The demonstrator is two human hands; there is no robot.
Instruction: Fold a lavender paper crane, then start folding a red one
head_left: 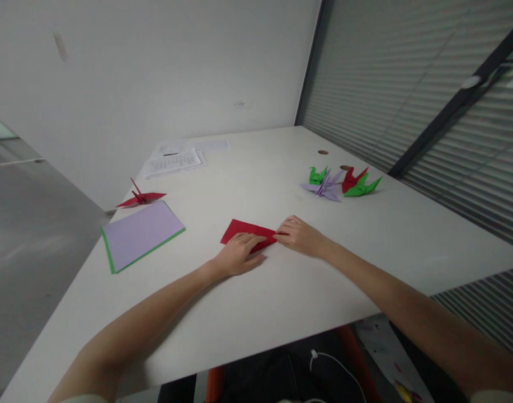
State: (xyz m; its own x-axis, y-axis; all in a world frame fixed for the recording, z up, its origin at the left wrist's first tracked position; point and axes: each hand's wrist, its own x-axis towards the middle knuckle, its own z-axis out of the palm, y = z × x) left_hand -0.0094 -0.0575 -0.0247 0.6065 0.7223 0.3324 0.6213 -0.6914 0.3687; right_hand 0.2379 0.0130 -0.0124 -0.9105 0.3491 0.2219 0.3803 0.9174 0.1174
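Observation:
A folded red paper (242,230) lies flat on the white table (281,291) in front of me. My left hand (238,254) rests palm down on its near edge, fingers pressing the paper. My right hand (299,235) presses the paper's right corner with its fingertips. Neither hand lifts the sheet off the table.
A stack of lilac and green paper sheets (141,234) lies at the left, with a red paper crane (140,197) behind it. Green, lilac and red folded cranes (342,183) sit at the right. Printed papers (174,162) lie at the far side near the wall.

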